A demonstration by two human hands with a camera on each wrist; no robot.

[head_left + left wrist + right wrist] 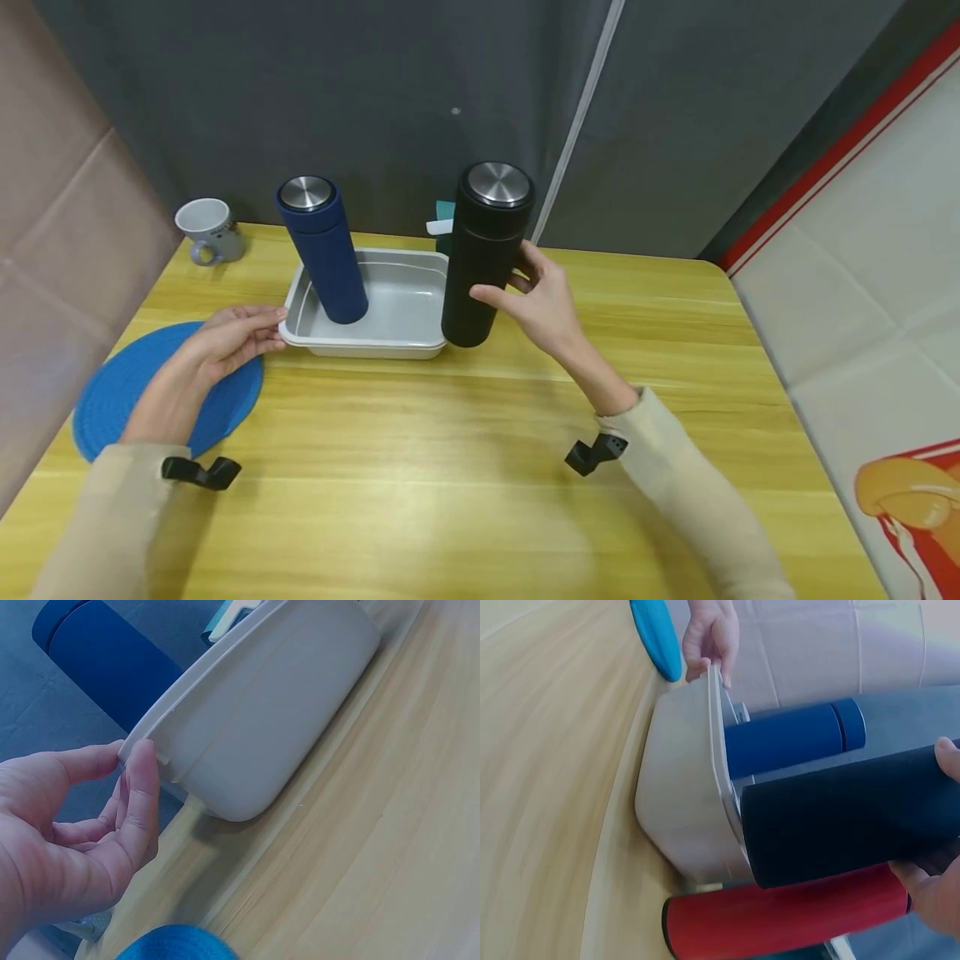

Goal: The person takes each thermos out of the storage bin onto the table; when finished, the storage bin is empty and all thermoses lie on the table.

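The left hand pinches the tray rim while the right hand grips the black bottle, which should go slowly so it misses the rim.

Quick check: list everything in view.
Tray: 1, light grey, centre-left
Blue flask: 1, navy, in tray
Black flask: 1, black, right of blue flask
Red cylinder: 1, red, behind black flask
Small item: 1, teal/white, behind black flask
Mug: 1, grey, far left
Mat: 1, blue, near left
Table: 1, yellowish, underneath
Partition: 1, dark grey, behind table
Walls: 2, pale, either side
Wrist mounts: 2, black, at cuffs
Sleeves: 2, cream, forearms
Left hand: 1, bare, on tray rim
Right hand: 1, bare, on black flask
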